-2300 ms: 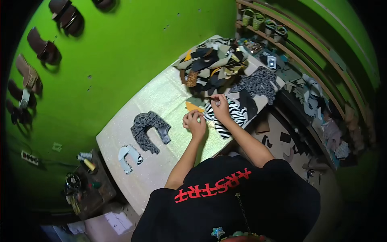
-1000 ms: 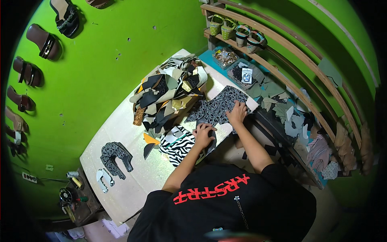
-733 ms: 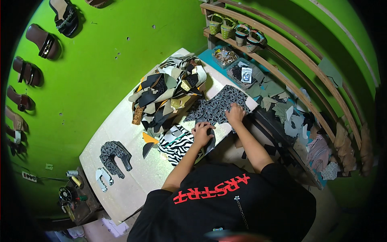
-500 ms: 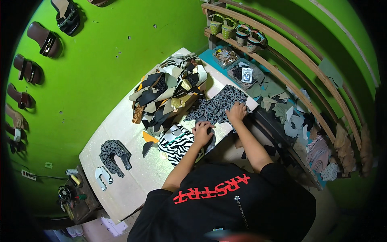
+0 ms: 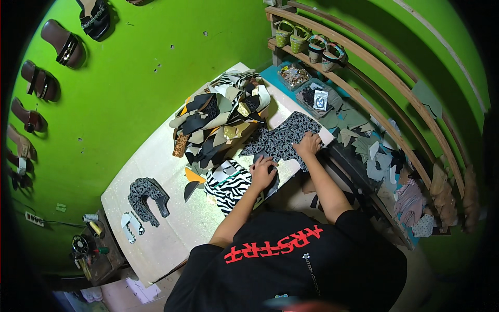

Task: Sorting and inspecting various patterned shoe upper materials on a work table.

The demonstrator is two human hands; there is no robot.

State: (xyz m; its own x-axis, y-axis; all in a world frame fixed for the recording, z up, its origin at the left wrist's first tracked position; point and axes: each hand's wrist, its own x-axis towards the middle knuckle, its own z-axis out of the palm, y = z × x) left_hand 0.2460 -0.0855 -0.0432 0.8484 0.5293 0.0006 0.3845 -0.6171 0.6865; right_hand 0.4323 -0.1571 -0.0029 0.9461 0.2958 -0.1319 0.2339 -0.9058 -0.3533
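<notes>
A black-and-grey patterned sheet (image 5: 285, 134) with an irregular outline lies on the pale table (image 5: 176, 229). My right hand (image 5: 309, 144) rests on its right part, fingers laid over the material near the near edge. At the sheet's lower left, my left hand (image 5: 263, 172) lies with fingers apart over a dark grey piece that is mostly covered by it. Just left of that hand is a zebra-striped piece (image 5: 228, 190). Beside it lie an orange scrap (image 5: 194, 175) and a dark scrap (image 5: 191, 191).
A tall heap of mixed cut pieces (image 5: 218, 117) stands behind my left hand. Farther left lie patterned curved pieces (image 5: 145, 197) and small white pieces (image 5: 132, 226). A wooden rack (image 5: 358, 91) with small shoes and a scrap-covered surface (image 5: 364, 140) are at the right. Sandals hang on the green wall.
The whole view has shifted slightly. Both hands stay at nearly the same places on the material, with only small finger movements.
</notes>
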